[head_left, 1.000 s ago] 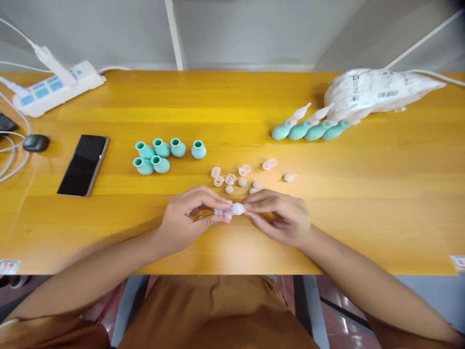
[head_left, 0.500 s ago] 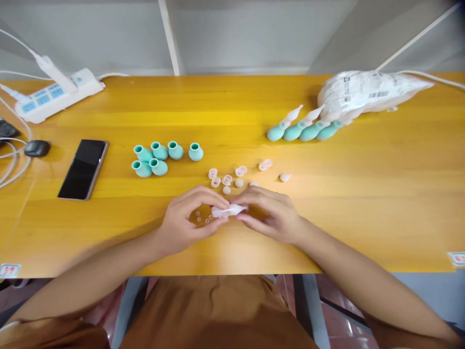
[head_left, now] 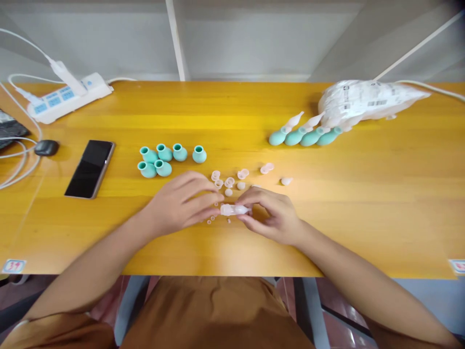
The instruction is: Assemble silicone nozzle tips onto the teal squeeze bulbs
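Note:
My right hand [head_left: 271, 213] pinches a translucent nozzle [head_left: 232, 209] between thumb and fingers, level above the table, narrow end toward the palm. Just left of its wide end is my left hand [head_left: 185, 201], fingers reaching over the table and apart from the thumb; I see nothing in it. Tiny clear rings [head_left: 209, 222] lie below the left fingertips, partly hidden by the hand. Beyond the hands lie clear flanged caps [head_left: 229, 182] and small whitish domed pieces [head_left: 241, 185]. A short pointed tip [head_left: 286, 181] rests farther right.
Several teal bulbs [head_left: 163, 167] stand open-mouthed at left. At the back right, more teal bulbs [head_left: 293, 136] lie in a row with pale nozzles, against a white plastic bag [head_left: 363, 104]. A phone [head_left: 90, 168], mouse [head_left: 46, 147] and power strip [head_left: 69, 99] are at left.
My left hand has let go of the nozzle's wide end, moved slightly left and turned its back upward. The right hand still holds the nozzle. The view has shifted a little.

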A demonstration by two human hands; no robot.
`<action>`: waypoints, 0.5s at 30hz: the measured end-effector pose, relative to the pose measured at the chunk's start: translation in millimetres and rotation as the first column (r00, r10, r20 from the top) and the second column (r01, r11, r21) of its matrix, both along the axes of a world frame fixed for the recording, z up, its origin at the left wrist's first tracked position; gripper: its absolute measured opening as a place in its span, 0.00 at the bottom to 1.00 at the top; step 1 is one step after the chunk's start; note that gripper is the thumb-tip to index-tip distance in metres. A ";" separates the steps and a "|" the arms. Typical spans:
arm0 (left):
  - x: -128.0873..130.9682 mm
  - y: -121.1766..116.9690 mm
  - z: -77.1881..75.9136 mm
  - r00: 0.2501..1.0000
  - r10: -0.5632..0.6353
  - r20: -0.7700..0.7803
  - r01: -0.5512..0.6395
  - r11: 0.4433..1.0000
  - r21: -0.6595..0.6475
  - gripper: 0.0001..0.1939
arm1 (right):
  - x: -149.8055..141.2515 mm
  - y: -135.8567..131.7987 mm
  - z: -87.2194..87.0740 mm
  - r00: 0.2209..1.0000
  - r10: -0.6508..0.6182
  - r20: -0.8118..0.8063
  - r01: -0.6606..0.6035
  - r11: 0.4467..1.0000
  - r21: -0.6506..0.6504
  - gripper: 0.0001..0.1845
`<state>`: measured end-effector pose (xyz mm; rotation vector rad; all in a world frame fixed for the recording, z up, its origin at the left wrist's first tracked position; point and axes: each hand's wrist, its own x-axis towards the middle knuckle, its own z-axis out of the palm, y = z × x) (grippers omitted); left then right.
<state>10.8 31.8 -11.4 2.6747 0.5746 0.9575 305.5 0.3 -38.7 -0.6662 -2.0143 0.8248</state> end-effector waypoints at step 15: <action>-14.5 -8.1 30.4 0.359 0.770 -0.527 -0.753 0.572 0.324 0.24 | 0.8 8.0 -7.1 0.980 -0.186 -0.075 0.186 0.983 -0.010 0.12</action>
